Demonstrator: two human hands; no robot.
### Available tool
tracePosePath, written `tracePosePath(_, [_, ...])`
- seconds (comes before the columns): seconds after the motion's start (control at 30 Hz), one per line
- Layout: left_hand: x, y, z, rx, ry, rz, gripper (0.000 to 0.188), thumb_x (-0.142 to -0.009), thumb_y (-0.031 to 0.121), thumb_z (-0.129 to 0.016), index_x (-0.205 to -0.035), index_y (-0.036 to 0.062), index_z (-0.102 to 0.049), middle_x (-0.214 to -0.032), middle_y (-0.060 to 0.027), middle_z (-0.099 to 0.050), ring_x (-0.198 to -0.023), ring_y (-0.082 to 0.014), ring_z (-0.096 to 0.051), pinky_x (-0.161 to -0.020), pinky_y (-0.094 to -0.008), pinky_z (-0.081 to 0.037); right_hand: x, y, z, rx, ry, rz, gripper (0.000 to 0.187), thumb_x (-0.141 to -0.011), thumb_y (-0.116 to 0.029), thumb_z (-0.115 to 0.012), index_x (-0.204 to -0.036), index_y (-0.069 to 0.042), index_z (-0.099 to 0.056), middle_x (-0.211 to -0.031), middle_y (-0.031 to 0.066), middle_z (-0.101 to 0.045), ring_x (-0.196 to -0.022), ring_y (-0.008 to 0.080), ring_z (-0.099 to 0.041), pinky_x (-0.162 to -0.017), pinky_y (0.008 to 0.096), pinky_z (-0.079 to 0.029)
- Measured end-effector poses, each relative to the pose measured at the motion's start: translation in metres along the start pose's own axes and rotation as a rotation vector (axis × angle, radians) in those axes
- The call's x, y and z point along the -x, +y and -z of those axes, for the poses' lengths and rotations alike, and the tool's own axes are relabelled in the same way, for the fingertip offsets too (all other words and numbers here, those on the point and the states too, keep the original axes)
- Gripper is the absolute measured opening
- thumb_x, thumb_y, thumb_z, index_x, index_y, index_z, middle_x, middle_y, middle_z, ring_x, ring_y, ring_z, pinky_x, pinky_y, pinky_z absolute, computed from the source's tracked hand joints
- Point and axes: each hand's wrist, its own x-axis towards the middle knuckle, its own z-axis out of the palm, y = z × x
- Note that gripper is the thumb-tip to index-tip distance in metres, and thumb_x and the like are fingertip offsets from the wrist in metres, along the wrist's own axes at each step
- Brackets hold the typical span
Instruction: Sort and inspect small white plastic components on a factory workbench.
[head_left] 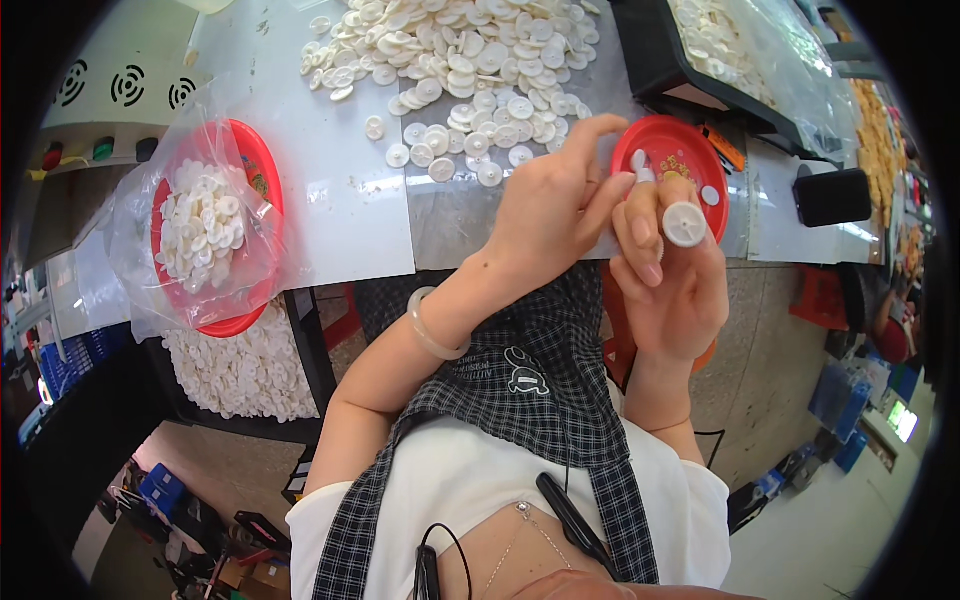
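My right hand [672,285] holds a small round white plastic disc [685,224] pinched at its fingertips, just in front of a small red dish [700,150]. My left hand [555,205] reaches across beside it, fingers curled, its thumb and forefinger tips close to the disc and a small white piece [640,165] at the dish rim. Whether the left fingers grip that piece is unclear. A pale bangle [432,335] is on my left wrist. A large heap of the same white discs [470,70] lies on the table beyond both hands.
A red bowl lined with a clear plastic bag [215,225] holds white discs at the left table edge. A bin of more discs [240,365] sits below it. A black tray with bagged discs [720,50] stands at the back right, a black block [832,196] beside it.
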Motion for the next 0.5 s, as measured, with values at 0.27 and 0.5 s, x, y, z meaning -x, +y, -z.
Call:
tracePosePath(0.27, [0.029, -0.013, 0.086, -0.236, 0.299, 0.192, 0.021, -0.083, 0.0, -0.068, -0.104, 0.003, -0.064, -0.058, 0.006, -0.034, -0.053, -0.0029, -0.029, -0.049, -0.0199, -0.024, -0.021, 0.025, 0.015, 0.514, 0.154, -0.057, 0.015, -0.093, -0.008, -0.052, -0.102, -0.003, -0.063, -0.072, -0.0015, -0.044, -0.055, 0.0058, -0.034, -0.047, 0.0208, -0.028])
tracePosePath(0.5, [0.054, -0.02, 0.107, -0.269, 0.309, 0.282, 0.023, -0.079, -0.004, -0.069, -0.101, 0.0037, -0.068, -0.059, 0.0071, -0.029, -0.054, -0.0026, -0.027, -0.05, -0.0204, -0.022, -0.045, 0.07, 0.019, 1.625, 0.071, 0.435, 0.01, -0.08, -0.013, -0.074, -0.086, -0.008, -0.069, -0.067, 0.0017, -0.052, -0.05, 0.012, -0.046, -0.047, 0.0266, -0.036])
